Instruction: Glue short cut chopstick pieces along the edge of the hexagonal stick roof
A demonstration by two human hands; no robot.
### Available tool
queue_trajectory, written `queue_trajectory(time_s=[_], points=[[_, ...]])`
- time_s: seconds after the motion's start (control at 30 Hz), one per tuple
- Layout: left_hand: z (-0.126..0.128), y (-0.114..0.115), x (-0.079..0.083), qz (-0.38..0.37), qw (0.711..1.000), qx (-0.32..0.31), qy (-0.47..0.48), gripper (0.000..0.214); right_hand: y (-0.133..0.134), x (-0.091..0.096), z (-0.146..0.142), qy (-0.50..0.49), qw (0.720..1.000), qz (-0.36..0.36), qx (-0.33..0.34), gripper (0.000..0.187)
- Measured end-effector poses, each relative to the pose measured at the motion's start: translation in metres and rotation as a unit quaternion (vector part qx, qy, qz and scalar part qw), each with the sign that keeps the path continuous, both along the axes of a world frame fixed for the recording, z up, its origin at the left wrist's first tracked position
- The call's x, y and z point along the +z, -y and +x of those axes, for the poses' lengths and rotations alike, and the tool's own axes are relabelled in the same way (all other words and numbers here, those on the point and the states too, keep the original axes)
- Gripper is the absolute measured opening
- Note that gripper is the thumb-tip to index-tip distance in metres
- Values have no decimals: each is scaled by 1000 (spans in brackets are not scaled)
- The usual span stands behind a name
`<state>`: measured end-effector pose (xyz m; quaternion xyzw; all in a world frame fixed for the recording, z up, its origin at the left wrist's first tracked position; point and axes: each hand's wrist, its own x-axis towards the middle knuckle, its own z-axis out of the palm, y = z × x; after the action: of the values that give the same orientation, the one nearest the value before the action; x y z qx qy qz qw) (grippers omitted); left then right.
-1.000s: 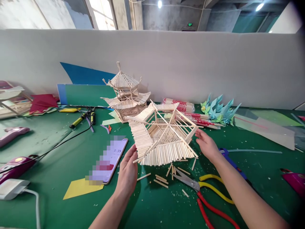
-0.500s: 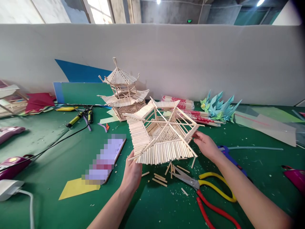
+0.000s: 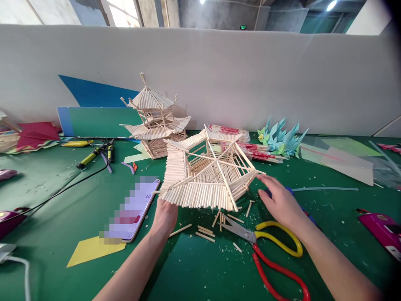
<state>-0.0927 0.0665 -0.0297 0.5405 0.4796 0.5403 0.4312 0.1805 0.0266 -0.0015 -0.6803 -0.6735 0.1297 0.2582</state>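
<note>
A partly roofed pavilion model [image 3: 197, 195] made of thin wooden sticks is held at its front left by my left hand [image 3: 165, 217], whose fingers go out of sight under the eave. Bare crossed sticks span the model's top, and slats cover its left, front and back sides. My right hand [image 3: 280, 200] is beside the right corner with fingers apart, the fingertips close to a protruding stick; whether they touch it I cannot tell. Below the model lie several cut stick pieces [image 3: 205, 234] and pliers-like cutters [image 3: 250, 236] with one yellow and one red handle, jaws apart.
A finished stick pagoda [image 3: 156, 129] stands behind. Bundled sticks [image 3: 232, 133] and blue-green folded paper [image 3: 283, 138] are at the back. A phone [image 3: 138, 213] lies left on yellow paper [image 3: 94, 252]. A black cable [image 3: 67, 190] crosses the left side; a purple tool [image 3: 380, 234] is far right.
The model has turned slightly and its front right corner has swung left. My right hand has loosened from the model's right side and its fingers have spread. The camera view has shifted a little right.
</note>
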Motion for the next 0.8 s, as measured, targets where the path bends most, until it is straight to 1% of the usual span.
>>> queue_trajectory(time_s=[0.03, 0.1, 0.13, 0.17, 0.23, 0.27, 0.3, 0.37, 0.4, 0.43, 0.47, 0.53, 0.6, 0.7, 0.8], points=[[-3, 4, 2, -1, 1000, 6, -24, 25, 11, 3, 2, 7, 1000, 0, -13, 34], [-13, 15, 5, -6, 997, 16, -81, 21, 37, 4, 8, 18, 1000, -19, -8, 27], [-18, 22, 6, -8, 994, 20, -111, 19, 51, 1, 10, 27, 999, -41, 9, 22], [-24, 29, 7, -8, 990, 12, -142, 14, 64, -5, 13, 62, 996, -60, 33, 22], [-34, 43, 6, -3, 979, -18, -204, 11, 87, -22, 16, 141, 987, -57, 52, 23], [-38, 49, 4, 8, 964, -39, -265, 15, 95, -31, 17, 177, 982, -42, 56, 25], [-41, 54, 2, 32, 932, -62, -356, 19, 100, -40, 18, 206, 976, -26, 60, 27], [-44, 61, -2, 63, 860, -103, -496, 19, 105, -55, 20, 240, 969, 2, 67, 24], [-43, 63, -4, 72, 832, -119, -537, 18, 106, -60, 21, 246, 966, 16, 74, 24], [-42, 64, -6, 73, 820, -132, -552, 19, 106, -63, 22, 246, 965, 28, 82, 24], [-39, 65, -7, 73, 817, -141, -555, 21, 107, -66, 25, 243, 965, 40, 88, 24], [-31, 66, -9, 77, 820, -149, -547, 21, 111, -70, 30, 226, 968, 59, 90, 25], [-20, 67, -10, 82, 823, -154, -541, 21, 118, -74, 36, 195, 975, 72, 75, 25], [-1, 66, -9, 94, 825, -160, -533, 22, 131, -79, 41, 124, 989, 76, 27, 25], [17, 65, -8, 116, 823, -180, -526, 28, 139, -80, 38, 46, 996, 64, -48, 22]])
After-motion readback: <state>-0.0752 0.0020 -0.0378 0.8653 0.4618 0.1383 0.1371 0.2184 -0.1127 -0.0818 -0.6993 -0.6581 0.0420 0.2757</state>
